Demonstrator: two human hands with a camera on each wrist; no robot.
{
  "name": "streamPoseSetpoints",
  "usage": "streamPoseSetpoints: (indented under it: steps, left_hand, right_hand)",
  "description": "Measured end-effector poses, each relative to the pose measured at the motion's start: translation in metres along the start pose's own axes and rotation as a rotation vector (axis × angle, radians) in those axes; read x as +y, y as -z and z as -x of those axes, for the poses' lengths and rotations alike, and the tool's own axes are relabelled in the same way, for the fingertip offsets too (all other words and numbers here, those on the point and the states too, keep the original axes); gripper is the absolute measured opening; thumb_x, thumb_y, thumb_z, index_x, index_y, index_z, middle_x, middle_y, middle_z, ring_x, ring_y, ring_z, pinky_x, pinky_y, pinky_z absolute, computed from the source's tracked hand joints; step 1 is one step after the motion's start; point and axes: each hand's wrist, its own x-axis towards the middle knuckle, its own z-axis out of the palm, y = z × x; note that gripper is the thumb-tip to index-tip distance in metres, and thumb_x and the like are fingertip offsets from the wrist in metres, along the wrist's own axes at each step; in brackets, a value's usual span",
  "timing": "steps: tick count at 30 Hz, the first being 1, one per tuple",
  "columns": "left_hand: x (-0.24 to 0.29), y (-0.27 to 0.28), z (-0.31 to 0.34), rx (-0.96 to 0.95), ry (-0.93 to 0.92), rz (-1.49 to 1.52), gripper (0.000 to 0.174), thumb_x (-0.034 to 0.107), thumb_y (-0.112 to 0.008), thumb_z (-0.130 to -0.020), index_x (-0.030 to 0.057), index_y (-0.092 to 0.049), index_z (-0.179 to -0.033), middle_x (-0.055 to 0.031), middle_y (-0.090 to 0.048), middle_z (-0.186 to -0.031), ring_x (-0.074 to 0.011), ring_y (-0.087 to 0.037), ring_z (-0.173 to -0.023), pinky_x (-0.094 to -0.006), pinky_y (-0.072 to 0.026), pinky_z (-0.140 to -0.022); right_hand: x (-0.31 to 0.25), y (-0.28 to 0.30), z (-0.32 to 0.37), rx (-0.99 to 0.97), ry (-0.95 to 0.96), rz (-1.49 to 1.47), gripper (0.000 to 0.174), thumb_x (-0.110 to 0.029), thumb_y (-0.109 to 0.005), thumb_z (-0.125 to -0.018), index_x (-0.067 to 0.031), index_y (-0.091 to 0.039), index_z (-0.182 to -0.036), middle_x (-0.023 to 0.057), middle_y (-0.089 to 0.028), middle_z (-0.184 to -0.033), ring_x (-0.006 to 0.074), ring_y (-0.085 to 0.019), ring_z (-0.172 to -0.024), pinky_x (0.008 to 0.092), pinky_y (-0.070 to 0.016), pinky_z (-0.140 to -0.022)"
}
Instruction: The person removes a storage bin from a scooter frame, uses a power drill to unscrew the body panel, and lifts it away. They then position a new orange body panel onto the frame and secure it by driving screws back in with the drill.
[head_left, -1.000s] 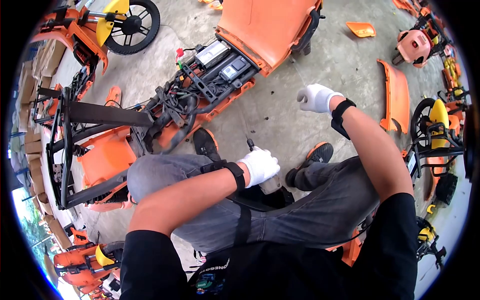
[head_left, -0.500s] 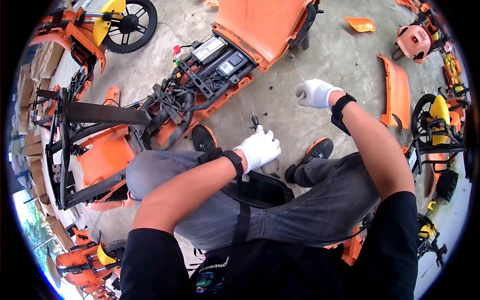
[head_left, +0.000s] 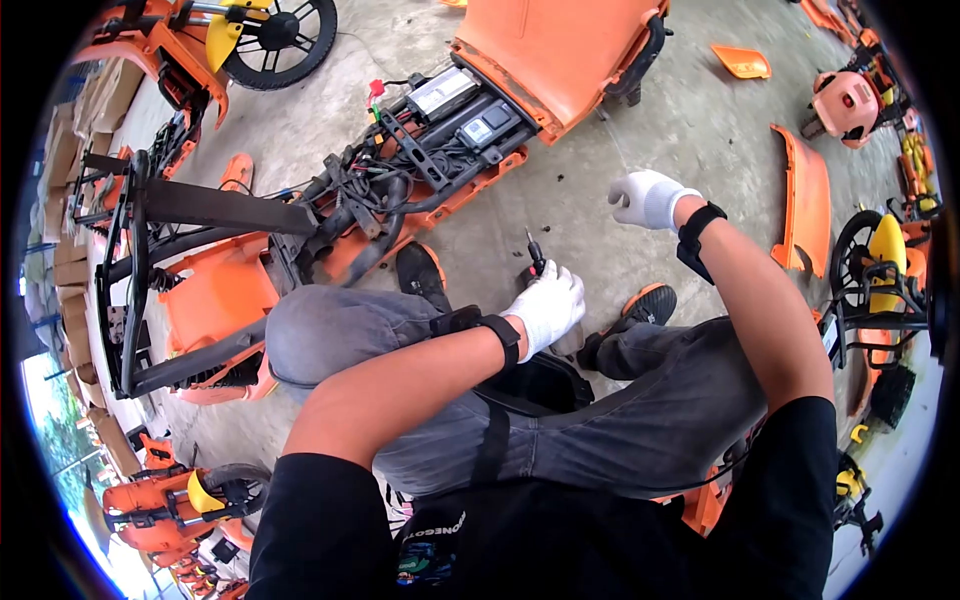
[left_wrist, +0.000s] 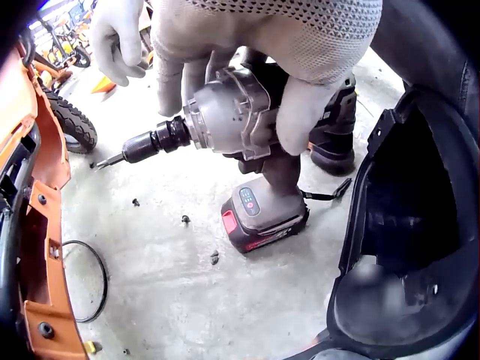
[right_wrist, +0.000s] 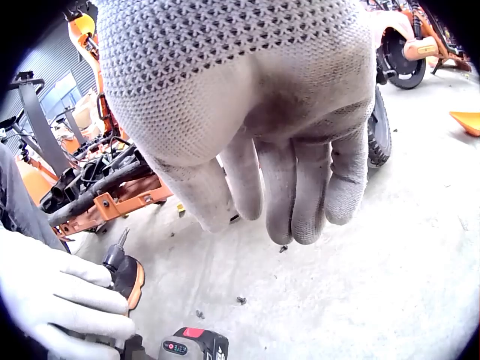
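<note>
My gloved left hand (head_left: 548,305) grips a cordless impact driver (left_wrist: 229,116) from above, fingers on one side of its grey head and thumb on the other. The driver's bit points away from me towards the floor ahead. Its black battery (left_wrist: 266,217) with a red button faces down, low over the concrete. Out to the right, my gloved right hand (head_left: 648,198) hangs in the air with loosely bent fingers and nothing visible in it. In the right wrist view those fingers (right_wrist: 279,187) point down above the floor.
A stripped orange scooter (head_left: 560,60) lies ahead to the left, wiring and battery bay exposed. Several small screws (left_wrist: 185,219) dot the floor. A black plastic tub (left_wrist: 409,311) sits between my legs. An orange panel (head_left: 800,205) lies to the right, near other scooters.
The driver's bit has come further out beyond my left hand, pointing forward. My right hand stays nearly where it was. The whole head view has shifted slightly.
</note>
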Motion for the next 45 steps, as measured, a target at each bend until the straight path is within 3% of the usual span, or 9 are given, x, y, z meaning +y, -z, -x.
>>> streamPoseSetpoints:
  steps: [8, 12, 15, 18, 23, 26, 30, 35, 45]
  left_hand:
    - [0.008, 0.017, 0.006, 0.028, 0.044, 0.061, 0.034, 0.017, -0.053, -0.083, 0.0059, -0.060, -0.115, -0.0175, -0.054, -0.119, -0.0337, -0.052, -0.112, -0.0493, -0.0381, -0.098]
    - [0.012, 0.047, 0.012, 0.031, 0.097, 0.182, 0.028, 0.025, -0.058, -0.081, 0.0046, -0.066, -0.098, -0.0153, -0.061, -0.096, -0.0330, -0.058, -0.096, -0.0473, -0.0427, -0.086]
    - [0.004, 0.065, 0.019, 0.024, 0.107, 0.237, 0.023, 0.021, -0.061, -0.079, 0.0058, -0.066, -0.095, -0.0139, -0.062, -0.094, -0.0305, -0.060, -0.091, -0.0432, -0.0444, -0.083]
    - [-0.027, 0.092, 0.027, -0.012, 0.123, 0.422, 0.020, 0.018, -0.062, -0.076, 0.0062, -0.065, -0.092, -0.0126, -0.062, -0.094, -0.0282, -0.061, -0.091, -0.0419, -0.0447, -0.083]
    - [-0.122, 0.105, 0.045, 0.150, 0.393, 0.235, 0.013, 0.010, -0.059, -0.070, 0.0046, -0.065, -0.080, -0.0161, -0.065, -0.079, -0.0305, -0.066, -0.072, -0.0413, -0.0527, -0.062]
    - [-0.193, 0.088, 0.050, 0.186, 0.658, 0.305, 0.016, 0.012, -0.057, -0.072, 0.0031, -0.069, -0.079, -0.0212, -0.067, -0.081, -0.0351, -0.067, -0.080, -0.0421, -0.0536, -0.071]
    - [-0.283, 0.054, 0.048, 0.172, 0.996, 0.385, 0.026, 0.015, -0.057, -0.077, 0.0046, -0.070, -0.097, -0.0195, -0.067, -0.102, -0.0329, -0.065, -0.098, -0.0394, -0.0518, -0.084]
    - [-0.339, 0.005, 0.046, 0.267, 1.239, 0.593, 0.032, 0.014, -0.057, -0.078, 0.0053, -0.067, -0.107, -0.0202, -0.065, -0.108, -0.0330, -0.063, -0.103, -0.0385, -0.0500, -0.088]
    - [-0.367, -0.006, -0.009, 0.498, 1.052, 0.734, 0.039, 0.021, -0.058, -0.080, 0.0091, -0.063, -0.116, -0.0187, -0.065, -0.111, -0.0320, -0.061, -0.106, -0.0370, -0.0469, -0.093]
  right_hand:
    - [-0.004, 0.001, -0.001, 0.040, 0.037, 0.001, 0.033, -0.026, -0.061, -0.078, -0.0043, -0.067, -0.102, 0.0196, -0.067, -0.099, 0.0355, -0.062, -0.096, 0.0382, -0.0492, -0.084]
    - [-0.008, 0.004, -0.003, 0.023, 0.051, 0.016, 0.032, -0.026, -0.062, -0.078, -0.0044, -0.067, -0.100, 0.0186, -0.067, -0.098, 0.0355, -0.062, -0.095, 0.0384, -0.0493, -0.084]
    - [-0.009, 0.005, -0.007, 0.030, 0.048, 0.031, 0.032, -0.026, -0.063, -0.077, -0.0048, -0.067, -0.100, 0.0189, -0.067, -0.097, 0.0357, -0.062, -0.095, 0.0386, -0.0493, -0.084]
    - [-0.014, 0.012, -0.006, 0.056, 0.032, 0.030, 0.032, -0.026, -0.063, -0.077, -0.0053, -0.067, -0.101, 0.0187, -0.067, -0.098, 0.0355, -0.062, -0.095, 0.0387, -0.0492, -0.085]
    - [-0.017, 0.035, -0.004, 0.191, 0.062, -0.019, 0.034, -0.026, -0.063, -0.076, -0.0041, -0.066, -0.102, 0.0186, -0.068, -0.095, 0.0343, -0.064, -0.093, 0.0386, -0.0500, -0.083]
    - [-0.022, 0.061, 0.012, 0.312, 0.089, -0.118, 0.032, -0.022, -0.063, -0.078, -0.0025, -0.065, -0.103, 0.0199, -0.067, -0.092, 0.0325, -0.066, -0.088, 0.0368, -0.0515, -0.079]
    - [-0.060, 0.095, 0.067, 0.593, 0.122, -0.354, 0.026, -0.012, -0.063, -0.081, 0.0014, -0.062, -0.104, 0.0172, -0.068, -0.090, 0.0244, -0.068, -0.081, 0.0320, -0.0517, -0.073]
    - [-0.090, 0.088, 0.119, 0.763, 0.052, -0.521, 0.029, -0.006, -0.063, -0.082, 0.0001, -0.059, -0.110, 0.0107, -0.068, -0.087, 0.0160, -0.066, -0.082, 0.0280, -0.0492, -0.077]
    - [-0.082, 0.095, 0.096, 0.690, -0.004, -0.453, 0.030, -0.007, -0.065, -0.080, -0.0008, -0.061, -0.109, 0.0138, -0.068, -0.089, 0.0211, -0.067, -0.084, 0.0307, -0.0509, -0.075]
